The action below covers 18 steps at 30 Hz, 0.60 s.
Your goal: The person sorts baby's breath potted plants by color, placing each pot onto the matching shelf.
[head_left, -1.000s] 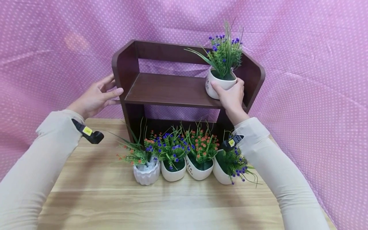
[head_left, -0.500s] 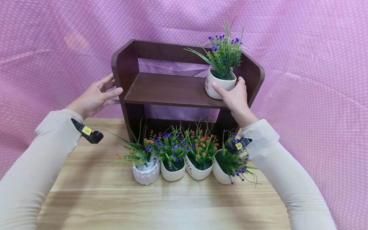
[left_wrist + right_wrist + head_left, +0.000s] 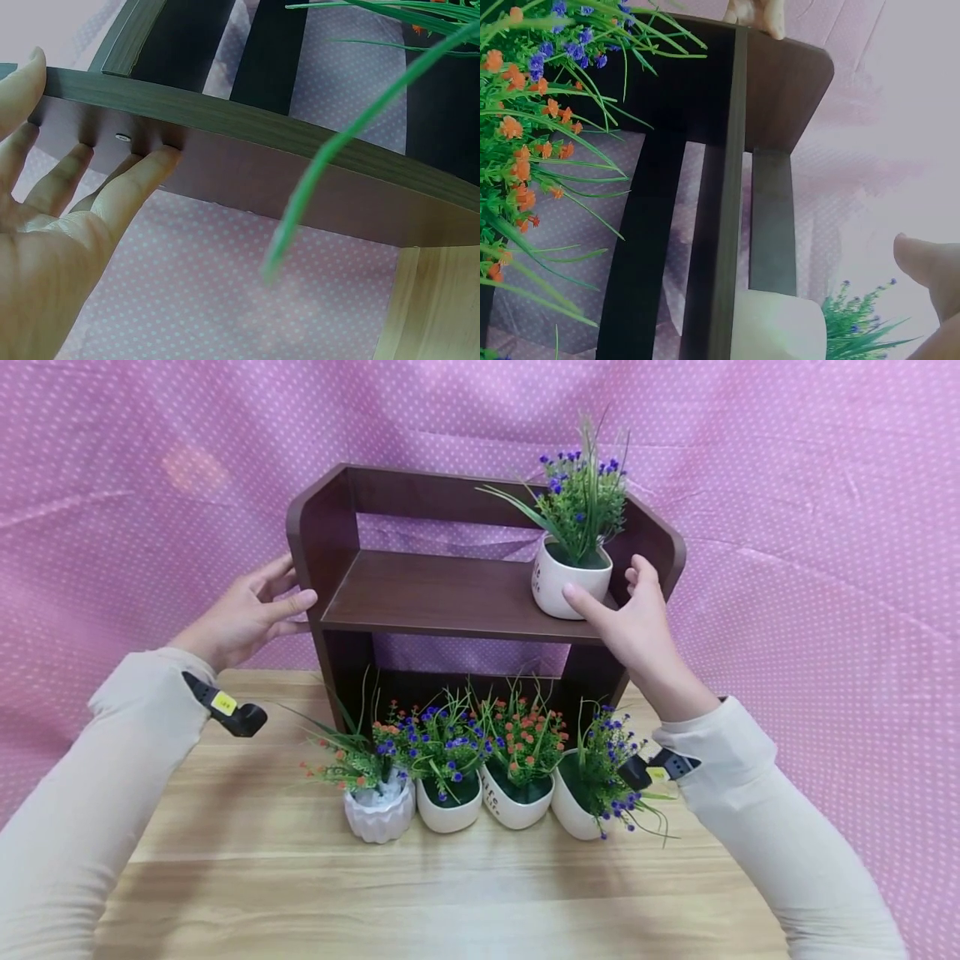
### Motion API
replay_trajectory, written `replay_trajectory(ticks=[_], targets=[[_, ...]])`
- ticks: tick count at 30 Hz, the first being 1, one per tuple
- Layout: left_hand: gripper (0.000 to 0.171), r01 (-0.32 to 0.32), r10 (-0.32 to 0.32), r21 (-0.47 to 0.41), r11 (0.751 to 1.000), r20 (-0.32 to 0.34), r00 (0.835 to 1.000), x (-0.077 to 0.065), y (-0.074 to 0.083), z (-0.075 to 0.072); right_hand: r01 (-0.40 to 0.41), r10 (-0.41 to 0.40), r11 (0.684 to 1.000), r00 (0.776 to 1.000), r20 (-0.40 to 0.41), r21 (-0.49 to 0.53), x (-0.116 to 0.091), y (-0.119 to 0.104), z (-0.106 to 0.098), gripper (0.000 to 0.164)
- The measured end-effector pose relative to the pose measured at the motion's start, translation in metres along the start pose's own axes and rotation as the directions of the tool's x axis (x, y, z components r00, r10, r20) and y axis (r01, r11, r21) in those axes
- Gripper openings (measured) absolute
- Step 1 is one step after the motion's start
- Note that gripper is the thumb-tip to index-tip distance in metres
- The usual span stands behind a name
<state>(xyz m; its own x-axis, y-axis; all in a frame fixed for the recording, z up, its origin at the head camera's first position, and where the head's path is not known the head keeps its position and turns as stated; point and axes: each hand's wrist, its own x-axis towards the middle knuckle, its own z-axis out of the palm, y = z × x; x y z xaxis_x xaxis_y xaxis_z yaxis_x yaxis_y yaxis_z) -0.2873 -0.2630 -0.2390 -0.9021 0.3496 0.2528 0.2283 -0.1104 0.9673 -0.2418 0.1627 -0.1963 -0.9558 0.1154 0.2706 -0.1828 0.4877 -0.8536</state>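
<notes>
White pot of purple flowers upright at the right end of the bookrack's upper board, right hand unclasped beside it.

On my head feed the pot looks smooth and rounded, lettered at its left, with spiky grass above; the bookrack is dark brown board with rounded side panels. I see the right hand spread, gripping nothing; the left hand rests straight fingertips against the bookrack's outer left side. Before the bookrack's lower bay, partly blocking my sight of it, sit a fluted white pot, a pot of blue-purple flowers, a lettered pot of orange flowers and a leaning pot. Pale wood-grain tabletop extends before the bookrack; pink polka-dot cloth hangs behind.
</notes>
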Motion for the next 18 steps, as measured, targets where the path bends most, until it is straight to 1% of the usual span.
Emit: replay_trajectory(ticks=[3, 9, 18], targets=[[0.066, 0.007, -0.007, 0.001, 1.0, -0.004, 1.0, 0.0, -0.001, -0.001, 0.02, -0.02, 1.0, 1.0, 0.017, 0.023, -0.007, 0.002, -0.005, 0.102], [0.066, 0.022, -0.022, 0.01, 1.0, -0.022, 1.0, 0.0, -0.001, -0.003, 0.041, -0.042, 0.999, 0.998, 0.045, 0.023, -0.023, 0.009, -0.018, 0.098], [0.066, 0.009, -0.009, 0.009, 1.0, -0.021, 1.0, 0.001, -0.001, -0.002, 0.065, -0.065, 0.998, 0.997, 0.044, -0.006, -0.042, 0.025, -0.035, 0.093]])
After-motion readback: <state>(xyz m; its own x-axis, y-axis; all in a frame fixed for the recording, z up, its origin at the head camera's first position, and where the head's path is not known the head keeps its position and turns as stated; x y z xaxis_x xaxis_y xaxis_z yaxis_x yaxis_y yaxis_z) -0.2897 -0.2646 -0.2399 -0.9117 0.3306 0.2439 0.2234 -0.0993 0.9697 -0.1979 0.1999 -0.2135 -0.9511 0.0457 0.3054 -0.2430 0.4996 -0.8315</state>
